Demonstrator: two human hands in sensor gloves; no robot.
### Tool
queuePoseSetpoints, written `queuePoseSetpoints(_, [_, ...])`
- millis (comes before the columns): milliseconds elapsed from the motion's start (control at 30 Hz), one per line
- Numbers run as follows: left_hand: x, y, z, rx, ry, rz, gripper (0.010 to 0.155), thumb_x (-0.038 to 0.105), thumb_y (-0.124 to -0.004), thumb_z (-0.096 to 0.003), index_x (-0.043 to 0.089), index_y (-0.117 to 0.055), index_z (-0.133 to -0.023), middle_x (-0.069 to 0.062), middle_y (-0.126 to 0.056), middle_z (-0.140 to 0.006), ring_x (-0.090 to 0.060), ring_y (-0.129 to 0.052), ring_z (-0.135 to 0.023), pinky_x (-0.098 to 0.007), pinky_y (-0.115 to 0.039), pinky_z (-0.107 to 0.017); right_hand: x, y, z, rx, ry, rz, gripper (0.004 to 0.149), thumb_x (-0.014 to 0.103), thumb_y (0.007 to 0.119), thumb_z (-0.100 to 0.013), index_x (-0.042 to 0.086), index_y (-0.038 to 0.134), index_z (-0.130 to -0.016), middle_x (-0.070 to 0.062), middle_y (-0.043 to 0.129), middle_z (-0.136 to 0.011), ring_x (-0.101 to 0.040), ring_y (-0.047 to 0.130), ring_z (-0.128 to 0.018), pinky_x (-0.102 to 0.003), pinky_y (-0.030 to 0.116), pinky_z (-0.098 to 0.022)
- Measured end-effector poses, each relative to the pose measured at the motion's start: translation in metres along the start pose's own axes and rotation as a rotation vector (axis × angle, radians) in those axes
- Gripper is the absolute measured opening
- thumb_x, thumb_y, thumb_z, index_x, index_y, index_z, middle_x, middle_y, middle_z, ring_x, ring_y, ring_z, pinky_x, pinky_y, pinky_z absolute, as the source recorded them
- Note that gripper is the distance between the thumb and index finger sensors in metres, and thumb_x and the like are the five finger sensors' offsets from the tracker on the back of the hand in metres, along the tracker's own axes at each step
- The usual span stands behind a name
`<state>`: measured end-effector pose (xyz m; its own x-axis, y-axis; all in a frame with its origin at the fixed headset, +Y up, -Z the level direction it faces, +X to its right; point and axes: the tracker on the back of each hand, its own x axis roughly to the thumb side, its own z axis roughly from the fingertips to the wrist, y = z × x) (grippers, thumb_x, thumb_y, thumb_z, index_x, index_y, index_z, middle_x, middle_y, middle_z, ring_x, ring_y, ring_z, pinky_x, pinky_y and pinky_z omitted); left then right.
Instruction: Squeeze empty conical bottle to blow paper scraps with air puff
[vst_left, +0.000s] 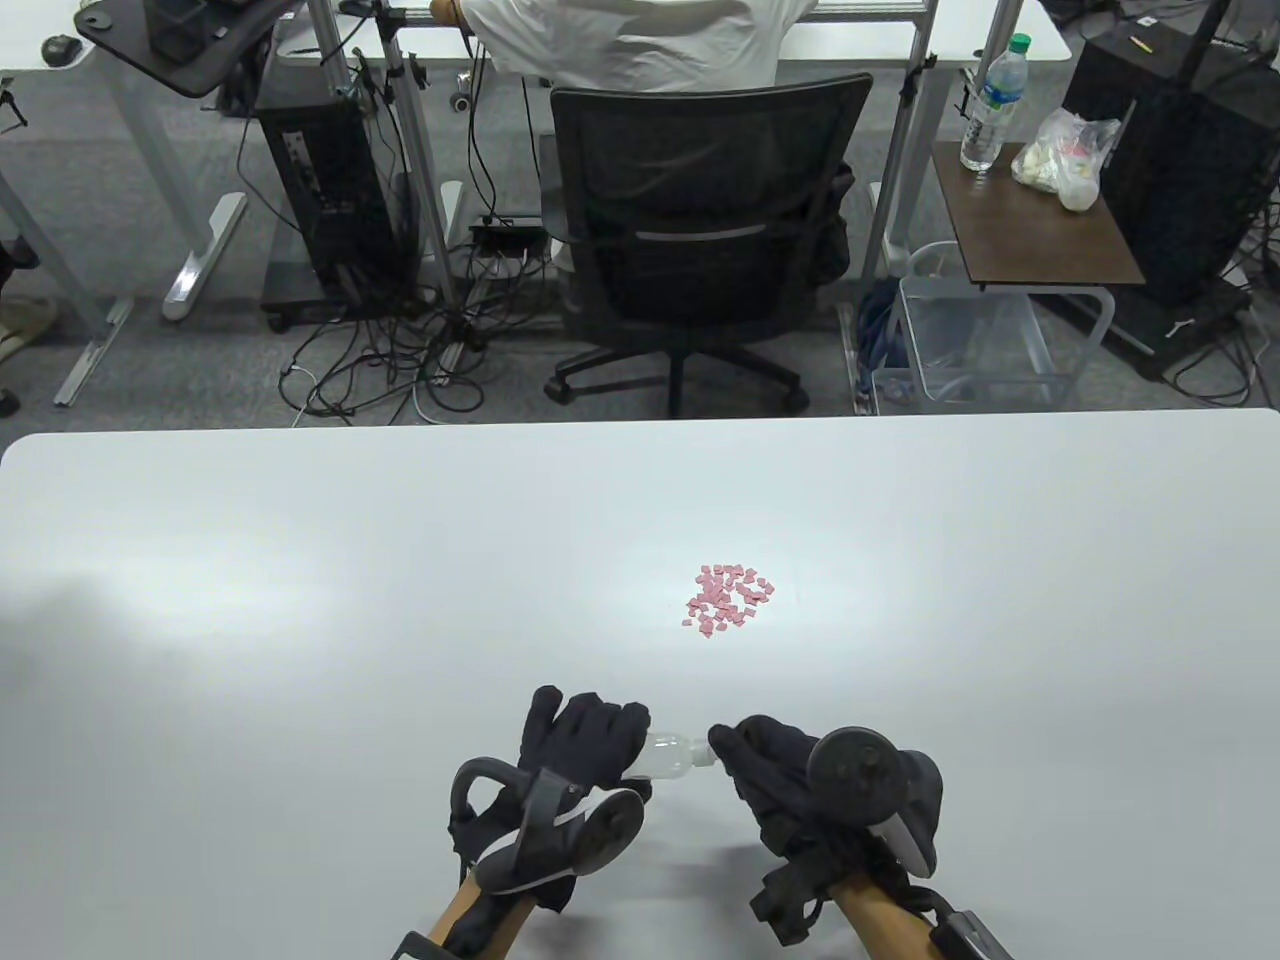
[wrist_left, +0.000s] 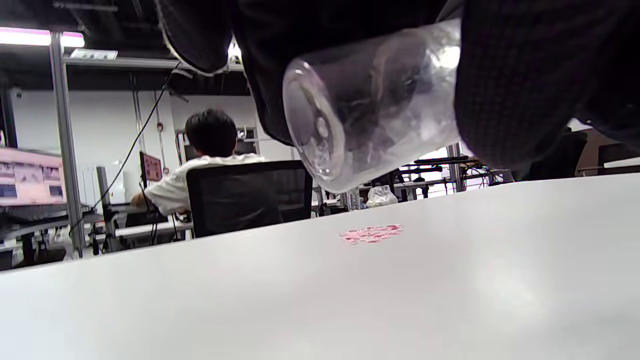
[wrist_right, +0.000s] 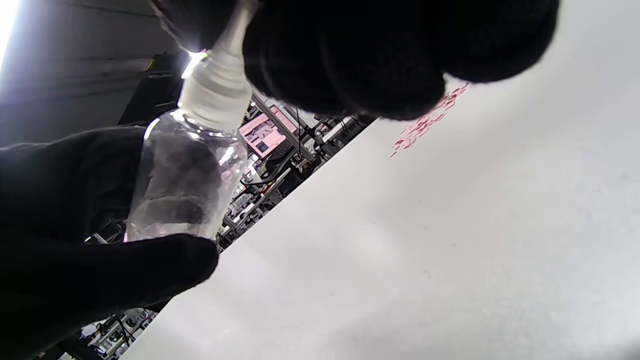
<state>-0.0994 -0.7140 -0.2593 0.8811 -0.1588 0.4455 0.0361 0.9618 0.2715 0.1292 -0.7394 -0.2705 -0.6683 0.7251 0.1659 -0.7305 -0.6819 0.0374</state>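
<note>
Both hands sat close to the near edge of the white table (vst_left: 300, 560), with lots of bare surface stretching left, right and toward the far edge. The left hand (vst_left: 585, 745) was wrapped around the body of the clear bottle (vst_left: 668, 757), held sideways off the tabletop, and the right hand (vst_left: 765, 775) had its fingers closed on the nozzle end. The pink paper scraps (vst_left: 728, 598) lay in a little pile further out, well apart from the bottle, nothing in between.

The left wrist view showed the bottle's round base (wrist_left: 320, 125), hidden from above. The right wrist view caught the white cap (wrist_right: 216, 95) under the fingertips (wrist_right: 350, 70). Past the far edge there was an office chair (vst_left: 690, 230) with someone sitting at a desk.
</note>
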Motion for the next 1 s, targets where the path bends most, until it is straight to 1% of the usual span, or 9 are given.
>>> queuePoseSetpoints(133, [-0.003,-0.005,0.0,-0.062,-0.006,0.084,0.075,0.056,-0.097,-0.0429,0.024,-0.071,-0.106,-0.003,-0.088,-0.1,-0.029,-0.089,-0.099,-0.057,-0.054,-0.081,-0.001,-0.001,-0.001,0.014,-0.027,-0.004,0.042,0.041,0.074,-0.058,0.006,0.088,-0.078,-0.014,0.096,-0.059,-0.025,0.099,-0.043,-0.051,0.085,-0.039])
queuePoseSetpoints(233, [-0.001,-0.007,0.002,0.009,-0.003,0.004,0.075,0.055,-0.097,-0.0435,0.024,-0.07,-0.107,-0.003,-0.086,-0.102,-0.029,-0.087,-0.101,-0.056,-0.055,-0.081,-0.004,0.0,0.0,0.024,-0.019,-0.032,0.047,0.045,0.075,-0.058,0.006,0.087,-0.08,-0.015,0.096,-0.062,-0.026,0.099,-0.046,-0.051,0.085,-0.041])
queuePoseSetpoints(267, [0.0,-0.006,0.003,0.029,-0.008,-0.027,0.075,0.055,-0.097,-0.0432,0.025,-0.07,-0.106,-0.003,-0.087,-0.101,-0.029,-0.088,-0.1,-0.056,-0.055,-0.081,-0.004,0.0,0.0,0.02,-0.021,-0.027,0.049,0.048,0.071,-0.059,0.007,0.088,-0.079,-0.015,0.097,-0.061,-0.026,0.099,-0.044,-0.051,0.085,-0.04])
queuePoseSetpoints(333, [0.001,-0.004,0.001,0.031,-0.024,-0.052,0.075,0.056,-0.097,-0.0429,0.025,-0.07,-0.106,-0.002,-0.087,-0.101,-0.029,-0.088,-0.1,-0.056,-0.055,-0.08,-0.003,0.0,0.0,-0.002,-0.002,-0.007,0.043,0.043,0.069,-0.06,0.008,0.09,-0.074,-0.012,0.097,-0.056,-0.024,0.099,-0.04,-0.05,0.086,-0.037])
queuePoseSetpoints(533, [-0.008,-0.009,0.0,-0.1,0.019,0.16,0.075,0.055,-0.097,-0.0433,0.025,-0.071,-0.106,-0.003,-0.087,-0.101,-0.029,-0.088,-0.101,-0.056,-0.055,-0.081,0.0,-0.002,0.0,-0.005,-0.054,-0.007,0.041,0.04,0.074,-0.058,0.007,0.087,-0.078,-0.014,0.096,-0.061,-0.025,0.099,-0.045,-0.051,0.085,-0.041])
queuePoseSetpoints(600, [-0.007,-0.01,0.001,-0.074,0.025,0.151,0.075,0.055,-0.097,-0.0436,0.024,-0.07,-0.106,-0.003,-0.086,-0.102,-0.03,-0.087,-0.101,-0.056,-0.055,-0.08,0.0,-0.003,0.001,-0.017,-0.045,-0.013,0.043,0.042,0.074,-0.058,0.007,0.087,-0.079,-0.014,0.096,-0.061,-0.025,0.099,-0.045,-0.051,0.085,-0.041])
queuePoseSetpoints(667, [-0.005,-0.007,0.002,-0.026,0.027,0.069,0.075,0.055,-0.097,-0.0437,0.025,-0.07,-0.107,-0.003,-0.086,-0.102,-0.03,-0.087,-0.101,-0.056,-0.055,-0.081,-0.001,-0.004,0.002,-0.034,-0.039,-0.006,0.048,0.047,0.069,-0.059,0.007,0.088,-0.078,-0.014,0.097,-0.06,-0.025,0.099,-0.044,-0.051,0.085,-0.04])
queuePoseSetpoints(733, [-0.002,-0.003,0.002,0.015,0.011,-0.001,0.075,0.056,-0.097,-0.0433,0.025,-0.07,-0.106,-0.003,-0.087,-0.102,-0.029,-0.088,-0.101,-0.056,-0.055,-0.08,-0.001,-0.005,0.001,-0.03,-0.032,-0.02,0.042,0.041,0.067,-0.061,0.008,0.089,-0.076,-0.013,0.097,-0.058,-0.025,0.099,-0.042,-0.051,0.085,-0.039])
queuePoseSetpoints(1000, [-0.01,-0.012,0.0,-0.138,0.037,0.195,0.075,0.055,-0.097,-0.0438,0.024,-0.071,-0.106,-0.004,-0.087,-0.102,-0.03,-0.088,-0.101,-0.056,-0.056,-0.08,-0.001,-0.003,0.0,0.004,-0.066,-0.013,0.04,0.037,0.072,-0.059,0.006,0.085,-0.081,-0.015,0.095,-0.064,-0.026,0.098,-0.048,-0.052,0.084,-0.042])
